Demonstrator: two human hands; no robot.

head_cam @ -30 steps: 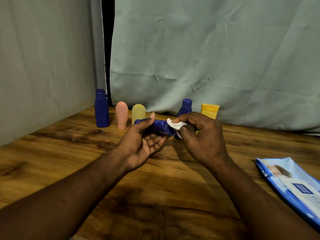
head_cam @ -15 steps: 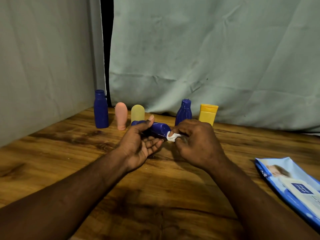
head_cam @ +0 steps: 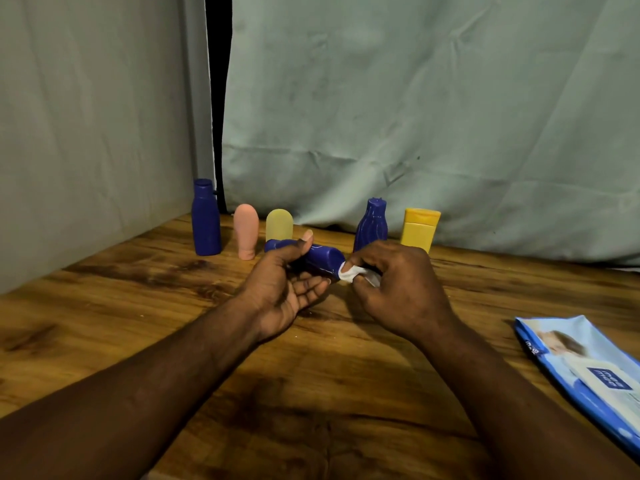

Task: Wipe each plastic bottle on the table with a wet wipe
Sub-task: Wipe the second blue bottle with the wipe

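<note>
Head view: wipe on the bottle's end, 1 of 6 in hand.
Left hand (head_cam: 287,289) grips the bottle (head_cam: 320,259) sideways above the table (head_cam: 311,393); right hand (head_cam: 394,289) pinches the wipe (head_cam: 349,271) against its end. Behind the bottle stand 5 more, tall blue (head_cam: 207,220) through yellow (head_cam: 419,228); which are done, can't tell.

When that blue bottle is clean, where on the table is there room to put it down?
Bare wood shows in the back row between the pale yellow bottle and the ribbed blue bottle, and widely left of the left hand. The wipes pack crowds the right edge.
</note>
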